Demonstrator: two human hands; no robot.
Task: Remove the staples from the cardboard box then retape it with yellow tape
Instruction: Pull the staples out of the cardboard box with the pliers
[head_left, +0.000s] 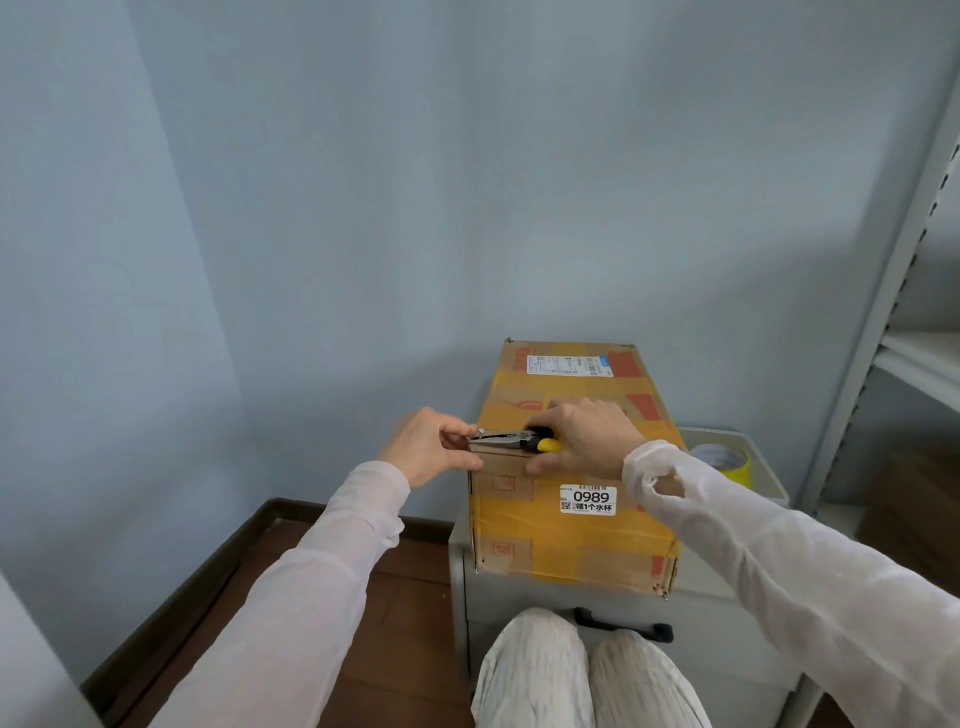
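Left hand (431, 449) pinches the near-left top corner of the box (571, 540), fingers curled. Pliers (514, 441) lie along that edge. The label (588, 500) reads "0989". Right hand (582, 439) clamps the handles. Box and tape (724, 465) sit on a cabinet (727, 613).

Closed cardboard box (519, 525), yellow-banded, label 0989, on the cabinet (717, 597) before me. Pliers (511, 441) flat along its near top edge. Yellow tape roll (727, 467) just to its right.
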